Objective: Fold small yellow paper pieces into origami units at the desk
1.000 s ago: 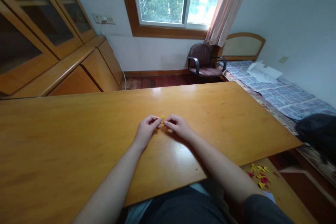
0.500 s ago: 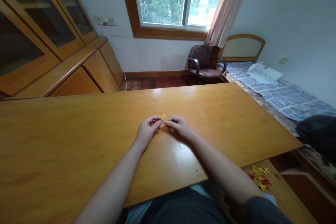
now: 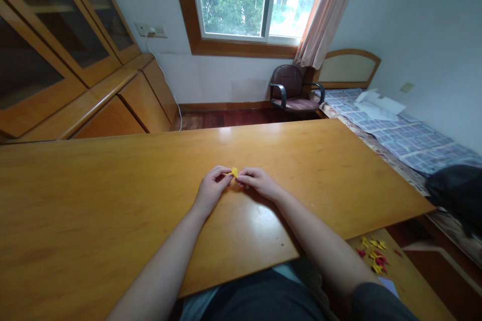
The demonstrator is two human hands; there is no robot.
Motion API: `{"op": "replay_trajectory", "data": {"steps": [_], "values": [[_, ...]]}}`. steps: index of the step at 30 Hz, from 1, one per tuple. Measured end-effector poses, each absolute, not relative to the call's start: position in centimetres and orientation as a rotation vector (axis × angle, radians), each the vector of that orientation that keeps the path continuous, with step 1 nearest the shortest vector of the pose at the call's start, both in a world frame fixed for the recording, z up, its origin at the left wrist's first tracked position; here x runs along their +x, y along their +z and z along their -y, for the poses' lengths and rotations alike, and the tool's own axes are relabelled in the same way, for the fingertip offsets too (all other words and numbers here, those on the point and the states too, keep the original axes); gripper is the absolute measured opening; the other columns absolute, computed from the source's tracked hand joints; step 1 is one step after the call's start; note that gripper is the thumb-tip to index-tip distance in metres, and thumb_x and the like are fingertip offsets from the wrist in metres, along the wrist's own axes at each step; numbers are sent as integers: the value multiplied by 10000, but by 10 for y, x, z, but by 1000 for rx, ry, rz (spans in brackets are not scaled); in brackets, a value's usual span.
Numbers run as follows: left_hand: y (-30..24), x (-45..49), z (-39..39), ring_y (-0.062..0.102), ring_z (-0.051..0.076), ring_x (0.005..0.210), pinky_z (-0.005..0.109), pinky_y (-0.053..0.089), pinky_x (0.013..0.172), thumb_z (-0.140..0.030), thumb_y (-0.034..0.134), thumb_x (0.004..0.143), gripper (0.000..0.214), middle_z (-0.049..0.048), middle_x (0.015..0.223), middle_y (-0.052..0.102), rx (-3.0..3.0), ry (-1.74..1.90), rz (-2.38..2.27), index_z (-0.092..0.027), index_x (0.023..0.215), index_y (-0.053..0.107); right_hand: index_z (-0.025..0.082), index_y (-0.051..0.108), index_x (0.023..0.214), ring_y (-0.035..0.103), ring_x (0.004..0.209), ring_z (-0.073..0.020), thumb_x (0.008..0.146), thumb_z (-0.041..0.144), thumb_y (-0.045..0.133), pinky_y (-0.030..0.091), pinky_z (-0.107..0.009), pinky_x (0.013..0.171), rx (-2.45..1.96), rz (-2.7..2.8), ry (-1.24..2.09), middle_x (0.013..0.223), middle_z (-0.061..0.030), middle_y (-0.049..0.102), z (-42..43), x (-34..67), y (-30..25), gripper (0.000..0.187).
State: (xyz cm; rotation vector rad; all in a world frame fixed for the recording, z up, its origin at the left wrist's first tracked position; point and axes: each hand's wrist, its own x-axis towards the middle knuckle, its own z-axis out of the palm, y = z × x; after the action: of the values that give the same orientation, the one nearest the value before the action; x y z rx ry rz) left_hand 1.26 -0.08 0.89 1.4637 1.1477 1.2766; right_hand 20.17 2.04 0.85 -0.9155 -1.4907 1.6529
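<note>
A small folded piece of yellow paper [image 3: 234,172] is held just above the wooden table [image 3: 113,200], between my two hands. My left hand [image 3: 212,186] pinches its left side between thumb and fingers. From the right, the thumb and fingertips of my right hand [image 3: 259,182] are closed on its other edge. The fine shape of the folds is too small to make out, and the fingertips hide part of it.
Several yellow and red folded paper pieces [image 3: 376,256] lie on a lower wooden surface at the right. Beyond the table stand an armchair [image 3: 289,88] and a bed [image 3: 399,133] with a dark bag [image 3: 457,193]. Glass-door cabinets [image 3: 71,35] line the left wall.
The yellow paper has tilted and dropped slightly between my fingertips, showing a different outline. Both hands stay almost in the same place and keep their pinch.
</note>
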Motion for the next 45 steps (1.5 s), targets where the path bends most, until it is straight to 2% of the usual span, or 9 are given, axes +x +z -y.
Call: {"op": "replay_trajectory", "data": {"steps": [5, 16, 20, 24, 28, 32, 36, 45], "values": [[11, 14, 4, 604, 145, 716, 257, 480, 702, -358, 724, 791, 206, 23, 847, 689, 1375, 1277, -1132, -185, 901, 739, 148, 670, 771, 523, 656, -116, 738, 538, 764, 388, -261, 680, -886, 1464, 1671, 695, 11, 615, -21, 203, 7, 403], [7, 14, 3, 610, 140, 716, 259, 493, 701, -411, 754, 773, 317, 39, 909, 715, 1281, 1250, -1152, -173, 981, 725, 155, 632, 813, 482, 617, -99, 793, 553, 703, 360, -232, 595, -966, 1533, 1650, 715, 18, 577, -18, 204, 9, 404], [7, 15, 2, 599, 131, 715, 247, 488, 690, -398, 750, 766, 346, 40, 906, 700, 1300, 1247, -1171, -164, 1019, 710, 162, 612, 810, 495, 612, -99, 806, 545, 682, 382, -228, 588, -982, 1555, 1627, 710, 22, 573, -18, 203, 7, 390], [7, 16, 2, 565, 98, 666, 239, 496, 679, -369, 744, 757, 398, 40, 992, 677, 1354, 1277, -1185, -175, 1098, 679, 164, 595, 809, 513, 603, -103, 826, 506, 654, 408, -229, 581, -1002, 1590, 1593, 704, 22, 573, -16, 202, 7, 347], [5, 16, 3, 579, 103, 668, 248, 510, 671, -339, 708, 795, 378, 38, 1033, 661, 1508, 1278, -1220, -209, 1148, 664, 162, 595, 816, 533, 591, -111, 855, 465, 624, 419, -231, 569, -1021, 1685, 1498, 675, 24, 567, -16, 200, 7, 307], [7, 15, 5, 633, 138, 755, 268, 527, 737, -293, 659, 843, 238, 33, 985, 681, 1743, 1264, -1261, -223, 1067, 696, 164, 598, 806, 546, 595, -119, 877, 417, 600, 418, -232, 580, -1044, 1755, 1364, 650, 22, 576, -16, 198, 6, 263], [12, 15, 6, 647, 154, 773, 269, 532, 739, -264, 636, 851, 143, 28, 901, 683, 1844, 1277, -1282, -211, 959, 713, 166, 600, 778, 547, 635, -123, 882, 339, 579, 416, -234, 620, -1066, 1834, 1210, 656, 17, 584, -15, 197, 8, 203], [11, 14, 4, 657, 175, 854, 281, 519, 785, -239, 612, 838, 144, 30, 902, 707, 1738, 1293, -1302, -210, 922, 725, 171, 603, 769, 546, 678, -131, 873, 275, 578, 415, -251, 676, -1058, 1908, 1062, 709, 9, 592, -12, 196, 13, 150]]}}
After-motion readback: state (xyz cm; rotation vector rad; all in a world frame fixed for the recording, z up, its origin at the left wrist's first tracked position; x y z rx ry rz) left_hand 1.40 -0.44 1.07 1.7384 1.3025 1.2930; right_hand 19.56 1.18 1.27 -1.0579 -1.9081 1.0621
